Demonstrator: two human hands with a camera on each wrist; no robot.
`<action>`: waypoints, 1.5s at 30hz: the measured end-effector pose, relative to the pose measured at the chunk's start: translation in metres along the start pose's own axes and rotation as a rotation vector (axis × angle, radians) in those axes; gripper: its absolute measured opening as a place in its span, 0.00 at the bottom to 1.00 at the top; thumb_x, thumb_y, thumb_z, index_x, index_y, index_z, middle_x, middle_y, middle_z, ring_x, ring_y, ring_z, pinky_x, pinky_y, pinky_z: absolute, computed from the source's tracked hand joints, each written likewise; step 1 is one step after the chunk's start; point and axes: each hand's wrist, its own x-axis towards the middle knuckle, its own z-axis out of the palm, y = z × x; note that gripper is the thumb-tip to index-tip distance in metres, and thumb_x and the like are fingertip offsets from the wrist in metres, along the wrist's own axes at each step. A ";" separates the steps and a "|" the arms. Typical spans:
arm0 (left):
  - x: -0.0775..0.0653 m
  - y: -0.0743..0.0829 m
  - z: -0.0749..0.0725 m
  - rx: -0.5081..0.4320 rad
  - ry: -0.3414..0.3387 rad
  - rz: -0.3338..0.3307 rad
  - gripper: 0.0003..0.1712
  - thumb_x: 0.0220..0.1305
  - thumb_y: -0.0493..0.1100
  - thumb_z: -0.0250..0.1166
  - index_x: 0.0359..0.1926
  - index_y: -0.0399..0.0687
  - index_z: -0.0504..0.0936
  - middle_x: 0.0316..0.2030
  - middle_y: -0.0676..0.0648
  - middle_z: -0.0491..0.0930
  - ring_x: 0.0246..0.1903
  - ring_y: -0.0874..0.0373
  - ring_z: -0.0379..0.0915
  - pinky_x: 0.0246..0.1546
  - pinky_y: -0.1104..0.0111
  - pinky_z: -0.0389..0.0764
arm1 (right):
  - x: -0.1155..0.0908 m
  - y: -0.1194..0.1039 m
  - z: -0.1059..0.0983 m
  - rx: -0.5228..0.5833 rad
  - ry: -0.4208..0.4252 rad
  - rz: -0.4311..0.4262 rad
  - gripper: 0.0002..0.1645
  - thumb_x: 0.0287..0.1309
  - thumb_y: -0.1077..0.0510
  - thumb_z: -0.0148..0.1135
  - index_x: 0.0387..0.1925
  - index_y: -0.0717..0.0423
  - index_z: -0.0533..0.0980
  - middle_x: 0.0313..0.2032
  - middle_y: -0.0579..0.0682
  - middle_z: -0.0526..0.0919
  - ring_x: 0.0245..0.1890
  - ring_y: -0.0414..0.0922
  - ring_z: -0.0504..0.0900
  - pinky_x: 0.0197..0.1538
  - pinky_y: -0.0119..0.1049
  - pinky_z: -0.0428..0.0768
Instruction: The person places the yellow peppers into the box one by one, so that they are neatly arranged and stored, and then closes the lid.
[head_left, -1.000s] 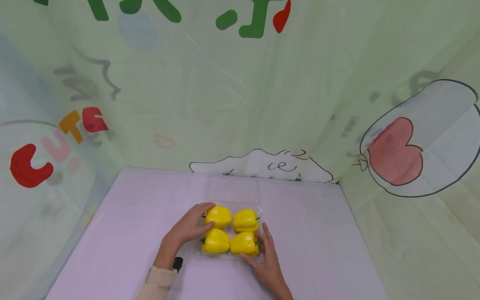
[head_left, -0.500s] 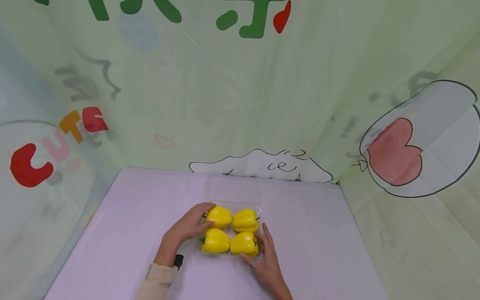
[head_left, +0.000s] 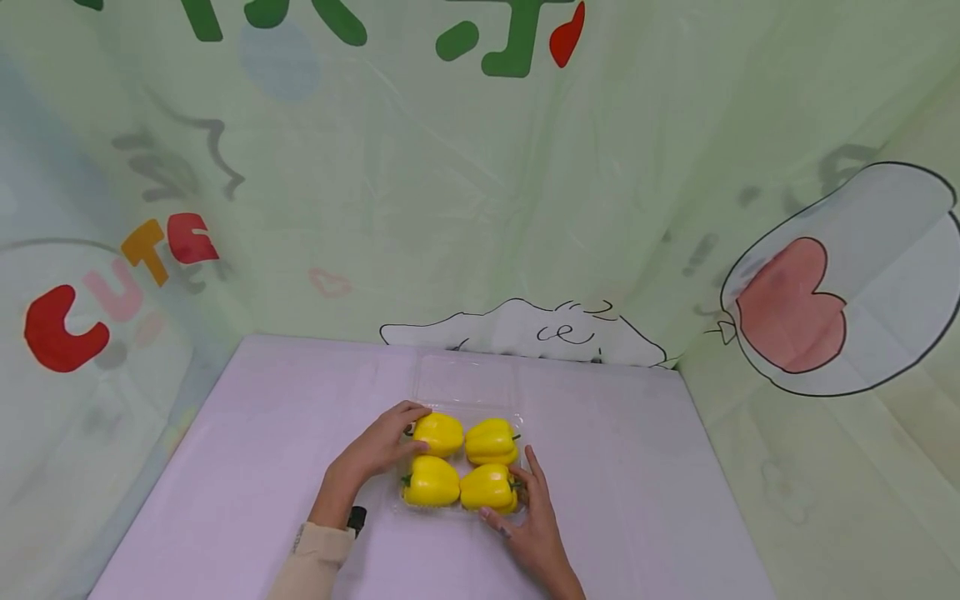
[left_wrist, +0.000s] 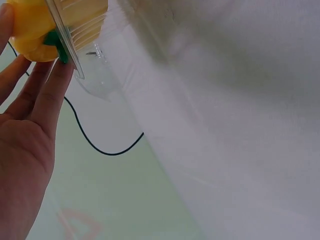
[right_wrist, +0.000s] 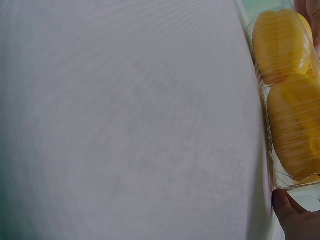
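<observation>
Several yellow bell peppers sit in a clear plastic box in the middle of the table. My left hand grips the back left bell pepper, thumb on its near side and fingers behind it. In the left wrist view, its green stem lies against the box wall by my fingertips. My right hand holds the front right corner of the box, thumb in front and fingers along the side, beside the front right bell pepper. The front left pepper and back right pepper lie untouched.
The box's clear lid lies folded back toward the rear wall. A pale cloth covers the table. Printed fabric walls close off the back and both sides. A dark band shows at my left wrist.
My left hand has shifted slightly toward the back, and the back left pepper has edged a little to the right. My right hand stays at the box corner.
</observation>
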 end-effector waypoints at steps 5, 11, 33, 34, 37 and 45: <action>0.002 0.002 -0.001 0.005 -0.010 -0.021 0.35 0.69 0.44 0.72 0.74 0.43 0.74 0.71 0.43 0.75 0.65 0.46 0.77 0.70 0.48 0.80 | 0.000 0.000 -0.001 0.012 -0.010 -0.006 0.48 0.54 0.44 0.83 0.70 0.52 0.70 0.87 0.51 0.46 0.77 0.55 0.70 0.73 0.52 0.78; 0.004 0.004 -0.001 0.001 -0.018 -0.043 0.35 0.69 0.44 0.73 0.74 0.44 0.75 0.71 0.44 0.75 0.67 0.46 0.76 0.72 0.48 0.79 | 0.000 0.000 -0.001 0.014 -0.001 -0.009 0.47 0.53 0.44 0.83 0.70 0.52 0.70 0.86 0.52 0.47 0.78 0.57 0.67 0.74 0.52 0.77; 0.004 0.008 0.001 0.047 0.000 -0.076 0.34 0.66 0.46 0.75 0.71 0.47 0.78 0.70 0.44 0.77 0.67 0.46 0.75 0.73 0.47 0.76 | 0.002 -0.001 -0.001 0.017 -0.019 0.030 0.49 0.52 0.43 0.83 0.71 0.51 0.69 0.87 0.49 0.45 0.80 0.56 0.65 0.76 0.51 0.76; 0.005 0.009 0.000 0.051 -0.002 -0.079 0.34 0.66 0.46 0.75 0.71 0.47 0.78 0.70 0.44 0.77 0.66 0.46 0.76 0.72 0.47 0.78 | 0.002 -0.001 -0.001 0.021 -0.022 0.025 0.50 0.52 0.43 0.83 0.71 0.51 0.69 0.87 0.49 0.45 0.80 0.56 0.65 0.75 0.51 0.76; 0.006 0.010 0.000 0.053 -0.008 -0.089 0.33 0.65 0.45 0.76 0.70 0.46 0.80 0.67 0.45 0.79 0.61 0.48 0.78 0.70 0.49 0.81 | 0.000 -0.001 -0.001 0.037 -0.025 0.012 0.50 0.52 0.44 0.84 0.71 0.52 0.69 0.87 0.49 0.45 0.78 0.53 0.68 0.74 0.49 0.78; 0.009 0.007 0.001 0.047 -0.008 -0.085 0.34 0.64 0.45 0.77 0.69 0.46 0.80 0.65 0.45 0.80 0.59 0.50 0.79 0.68 0.50 0.82 | 0.000 0.000 -0.002 0.050 -0.013 -0.007 0.50 0.51 0.45 0.84 0.71 0.53 0.70 0.87 0.50 0.47 0.78 0.53 0.69 0.73 0.50 0.78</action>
